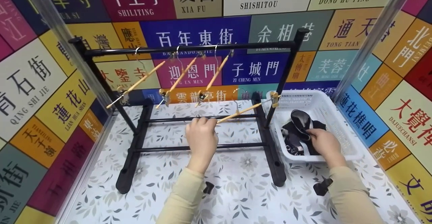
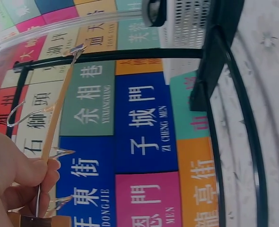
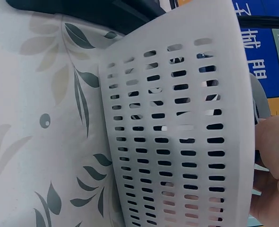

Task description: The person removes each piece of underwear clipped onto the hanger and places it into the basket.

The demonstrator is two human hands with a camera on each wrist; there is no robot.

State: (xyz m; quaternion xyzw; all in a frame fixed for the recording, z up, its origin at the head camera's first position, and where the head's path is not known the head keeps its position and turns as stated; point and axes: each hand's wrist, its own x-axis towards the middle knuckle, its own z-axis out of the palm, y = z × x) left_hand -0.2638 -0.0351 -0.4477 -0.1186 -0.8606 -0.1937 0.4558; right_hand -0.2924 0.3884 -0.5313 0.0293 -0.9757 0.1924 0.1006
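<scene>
My left hand (image 1: 201, 138) grips a wooden clip hanger (image 1: 241, 112) near one end, in front of the black rack (image 1: 182, 50). In the left wrist view, thumb and fingers pinch the hanger's thin wooden bar (image 2: 56, 111), and its metal hook (image 2: 28, 118) points to the left. At the right, my right hand (image 1: 326, 146) reaches over the near rim of a white plastic basket (image 1: 351, 149). Its thumb and fingers pinch a piece of dark cloth (image 1: 301, 120), whose kind I cannot tell. In the right wrist view the basket wall (image 3: 177, 137) hides the cloth almost wholly.
Three more wooden clip hangers (image 1: 214, 75) hang from the rack's top bar. The rack's feet (image 1: 126, 180) stand on a leaf-patterned white surface (image 1: 236, 197). Walls with colourful lettered panels (image 1: 199, 36) enclose the back and sides. More dark cloth (image 1: 293, 139) lies in the basket.
</scene>
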